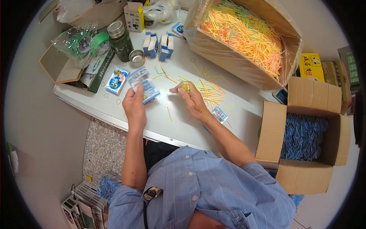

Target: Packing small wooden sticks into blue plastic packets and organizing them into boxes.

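Note:
In my left hand [135, 107] is a small blue-and-white printed packet [143, 82], pinched between thumb and fingers and tilted over the table. My right hand [195, 100], to its right, has its fingers closed around a small round yellowish thing [185, 87]; its kind is not clear. Beyond and beside that hand, thin yellow and orange sticks [209, 93] lie in a loose pile. Another printed packet [219, 114] lies partly hidden behind my right forearm. A blue packet with a cartoon print [117, 80] rests left of my left hand.
A large plastic-lined carton [228, 57] of coloured sticks stands at the back right. An open cardboard box [305, 173] of blue packets is at the right. Stacked blue packets [164, 47], a glass jar [121, 44], a metal cup [137, 58] and green tape [100, 40] stand at the back left.

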Available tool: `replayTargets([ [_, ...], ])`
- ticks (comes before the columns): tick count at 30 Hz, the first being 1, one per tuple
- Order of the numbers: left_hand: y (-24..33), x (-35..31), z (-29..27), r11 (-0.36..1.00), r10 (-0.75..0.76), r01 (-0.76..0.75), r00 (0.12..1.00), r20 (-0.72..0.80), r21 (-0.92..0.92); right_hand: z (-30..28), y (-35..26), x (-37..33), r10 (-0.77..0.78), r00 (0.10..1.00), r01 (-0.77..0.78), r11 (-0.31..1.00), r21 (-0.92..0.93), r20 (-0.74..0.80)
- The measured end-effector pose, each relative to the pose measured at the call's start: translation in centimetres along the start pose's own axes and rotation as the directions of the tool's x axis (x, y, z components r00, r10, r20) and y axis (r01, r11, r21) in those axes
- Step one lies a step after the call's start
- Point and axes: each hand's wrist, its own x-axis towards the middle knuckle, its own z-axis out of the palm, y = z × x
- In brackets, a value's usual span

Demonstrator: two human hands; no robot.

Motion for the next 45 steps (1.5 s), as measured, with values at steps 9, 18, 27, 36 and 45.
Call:
replayTargets([
  [9,-1.0,-0.4,0.6,0.977,-0.177,0.176,0.984,0.002,-0.122,-0.3,3.5,-0.5,-0.020,0.999,0.029,0.979,-0.202,0.045],
  [18,-2.2,-1.0,1.7,0.990,-0.041,0.024,0.992,0.123,0.136,-1.7,2.6,0.7,0.200,0.971,-0.114,0.865,0.488,-0.128],
  [27,-2.7,-4.4,1.3,0.966,-0.094,0.014,0.949,0.301,0.257,-1.9,-4.0,1.7,-0.075,0.992,0.128,0.586,0.800,-0.103],
  [36,-3.3,-5.0,1.7,0.986,-0.137,0.107,0.958,0.252,0.129,0.2,-3.2,-0.4,0.083,0.996,-0.038,0.625,0.779,-0.018],
  [45,-4.6,-5.0,0.9,0.962,-0.071,0.006,0.971,0.227,0.274,-1.3,-2.9,0.1,0.024,0.998,0.029,0.608,0.793,-0.056],
])
